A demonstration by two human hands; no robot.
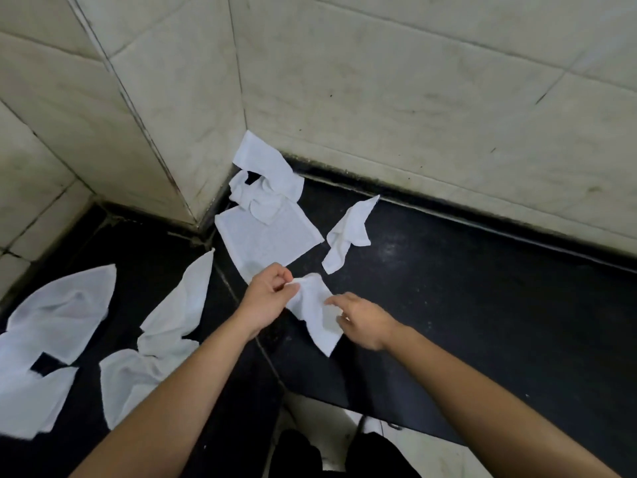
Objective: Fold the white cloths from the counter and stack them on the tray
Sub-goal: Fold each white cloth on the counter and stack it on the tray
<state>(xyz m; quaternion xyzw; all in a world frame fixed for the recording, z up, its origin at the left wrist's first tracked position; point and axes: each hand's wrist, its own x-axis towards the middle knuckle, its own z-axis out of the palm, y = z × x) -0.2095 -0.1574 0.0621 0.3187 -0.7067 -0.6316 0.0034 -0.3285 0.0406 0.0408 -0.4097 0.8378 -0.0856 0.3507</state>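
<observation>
A small white cloth (315,310) hangs crumpled between my hands just above the black counter (482,305). My left hand (267,298) pinches its upper corner between thumb and fingers. My right hand (362,320) holds the cloth's right edge, fingers curled over it. A flat white cloth (269,239) lies spread just beyond my hands, with a crumpled one (265,177) on its far side in the wall corner. Another twisted cloth (348,232) lies to the right of the flat one. No tray is in view.
Several more loose white cloths lie at the left: one long (175,305), one bunched near the counter's front (131,377), a large one at the far left (62,312). Tiled walls (413,98) close the counter behind and to the left. Pale floor (420,446) shows below the counter's front edge.
</observation>
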